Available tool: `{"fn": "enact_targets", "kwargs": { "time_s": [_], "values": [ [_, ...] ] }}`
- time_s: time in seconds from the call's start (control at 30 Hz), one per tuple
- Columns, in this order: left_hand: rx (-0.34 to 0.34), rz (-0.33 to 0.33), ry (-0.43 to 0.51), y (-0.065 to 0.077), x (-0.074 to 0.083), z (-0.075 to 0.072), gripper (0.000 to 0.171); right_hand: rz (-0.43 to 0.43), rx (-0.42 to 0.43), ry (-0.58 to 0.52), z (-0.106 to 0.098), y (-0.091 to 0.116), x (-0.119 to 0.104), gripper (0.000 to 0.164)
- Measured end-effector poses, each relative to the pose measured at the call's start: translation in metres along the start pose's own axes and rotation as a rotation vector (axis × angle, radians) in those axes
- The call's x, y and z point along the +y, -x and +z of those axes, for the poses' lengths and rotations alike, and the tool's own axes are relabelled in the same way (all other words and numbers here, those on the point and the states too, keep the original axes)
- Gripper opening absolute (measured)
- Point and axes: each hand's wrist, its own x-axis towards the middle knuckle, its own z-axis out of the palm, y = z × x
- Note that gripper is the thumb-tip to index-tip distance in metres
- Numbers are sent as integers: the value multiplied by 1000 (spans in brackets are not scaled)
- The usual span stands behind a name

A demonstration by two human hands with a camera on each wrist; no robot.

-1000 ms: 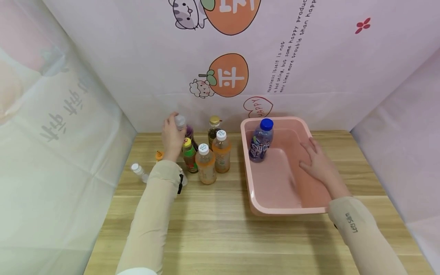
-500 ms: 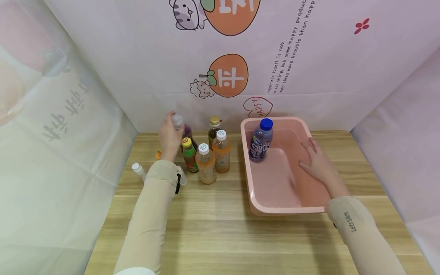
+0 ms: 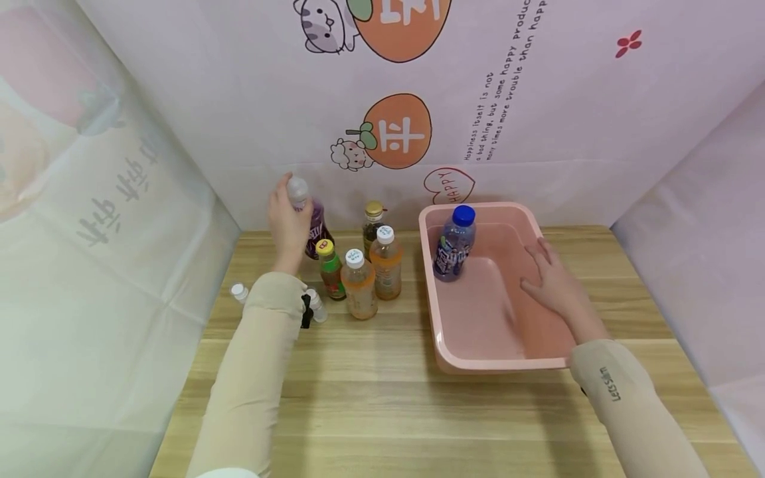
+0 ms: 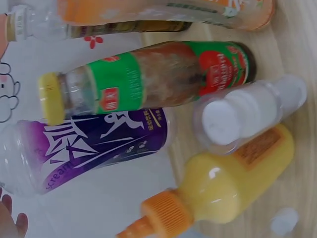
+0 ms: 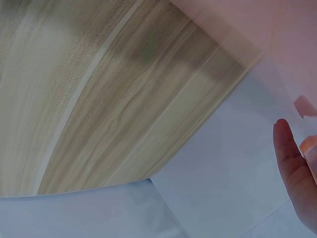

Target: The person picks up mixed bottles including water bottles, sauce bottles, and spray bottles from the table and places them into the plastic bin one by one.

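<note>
A purple-labelled drink bottle (image 3: 315, 229) with a clear top is in the grip of my left hand (image 3: 288, 222), fingers around its upper part. Its label (image 4: 99, 144) shows large in the left wrist view, beside a green-labelled bottle with a yellow cap (image 4: 148, 77). My right hand (image 3: 558, 285) rests at the right rim of a pink basin (image 3: 439, 332), fingers extended and thumb over the inside. A blue-capped bottle (image 3: 455, 245) stands in the basin's far left corner. One straight finger (image 5: 292, 173) shows in the right wrist view.
Two orange-banded bottles with white caps (image 3: 358, 292) and a gold-capped bottle (image 3: 372, 229) stand between hand and basin. Small white-capped bottles (image 3: 317, 309) and a yellow squeeze bottle (image 4: 223, 183) are near my left forearm. A printed cloth wall (image 3: 269, 133) closes the back.
My left hand has moved left and up with the purple-labelled bottle, showing more of its label. The right hand and basin have stayed put.
</note>
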Motion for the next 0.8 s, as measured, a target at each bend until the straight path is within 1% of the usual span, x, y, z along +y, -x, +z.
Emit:
{"fn": "enact_targets", "kwargs": {
  "time_s": [0.13, 0.33, 0.43, 0.53, 0.8],
  "values": [
    [31, 63, -14, -5, 9, -5, 60, -3, 2, 0, 1, 0, 0, 73],
    [71, 143, 2, -10, 32, -11, 58, -11, 9, -6, 0, 0, 0, 73],
    [69, 168, 21, -9, 44, -14, 58, -10, 12, -6, -1, 1, -1, 73],
    [63, 180, 37, -8, 54, -15, 57, -6, 6, -8, -2, 1, -2, 73],
    [55, 216, 90, -4, 76, -14, 56, -11, 5, -8, -1, 1, -2, 73]
  ]
}}
